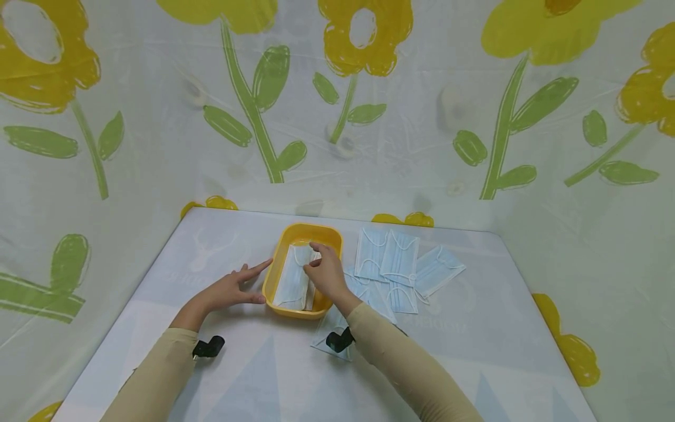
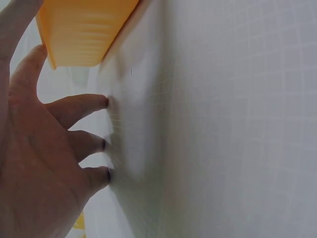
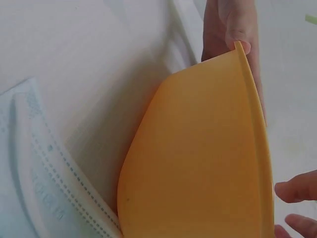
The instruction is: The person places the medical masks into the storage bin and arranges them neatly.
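A yellow plastic tub point(image 1: 329, 231) stands on the table with light blue face masks point(image 1: 292, 278) lying lengthwise inside. My left hand point(image 1: 229, 290) is at its left side, fingers spread, with index fingertip and thumb at the rim. In the left wrist view the other fingers of the left hand point(image 2: 49, 144) point down towards the tabletop. Over the tub's inside hovers my right hand point(image 1: 327, 272), thumb and index finger bent with a gap between them, close above the masks. The right wrist view shows its fingertips point(image 3: 292, 191) just past the tub's rim, with nothing visible between them.
Several loose face masks point(image 1: 401, 255) overlap on the table point(image 1: 474, 351) right of the tub. One mask point(image 1: 329, 331) lies partly under the right forearm, by the tub's front corner. A flower-printed curtain point(image 1: 411, 135) surrounds the table at the back and sides.
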The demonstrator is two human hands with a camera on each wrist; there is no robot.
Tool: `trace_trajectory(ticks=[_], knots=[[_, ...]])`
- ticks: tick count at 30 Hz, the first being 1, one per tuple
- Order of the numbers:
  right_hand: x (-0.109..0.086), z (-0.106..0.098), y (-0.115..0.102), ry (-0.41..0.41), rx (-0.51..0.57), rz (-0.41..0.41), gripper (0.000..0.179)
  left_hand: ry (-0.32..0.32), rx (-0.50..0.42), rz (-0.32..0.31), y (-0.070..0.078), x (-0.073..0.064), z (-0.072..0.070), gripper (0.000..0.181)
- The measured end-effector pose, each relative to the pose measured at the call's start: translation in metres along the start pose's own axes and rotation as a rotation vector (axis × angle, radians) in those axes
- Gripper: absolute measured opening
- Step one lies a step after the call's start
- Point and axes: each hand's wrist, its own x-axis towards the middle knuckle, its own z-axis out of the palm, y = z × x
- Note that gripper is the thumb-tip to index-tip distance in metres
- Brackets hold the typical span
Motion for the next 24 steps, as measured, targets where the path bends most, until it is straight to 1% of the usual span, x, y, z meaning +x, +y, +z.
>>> trace_trajectory(ticks=[5, 9, 16, 24], knots=[[-0.003, -0.006, 0.0, -0.002, 0.021, -0.038, 0.055, 0.0, 0.001, -0.015, 0.001, 0.0, 0.0, 0.099], [-0.005, -0.008, 0.003, 0.001, 0.029, -0.061, 0.053, -0.002, -0.002, -0.014, 0.002, 0.0, 0.0, 0.099], [-0.008, -0.013, 0.008, 0.007, 0.076, -0.068, 0.051, -0.003, 0.001, -0.016, 0.0, 0.0, 0.001, 0.1], [-0.011, -0.021, 0.008, 0.023, 0.119, -0.073, 0.049, -0.001, 0.002, -0.016, 0.0, 0.001, 0.001, 0.101]])
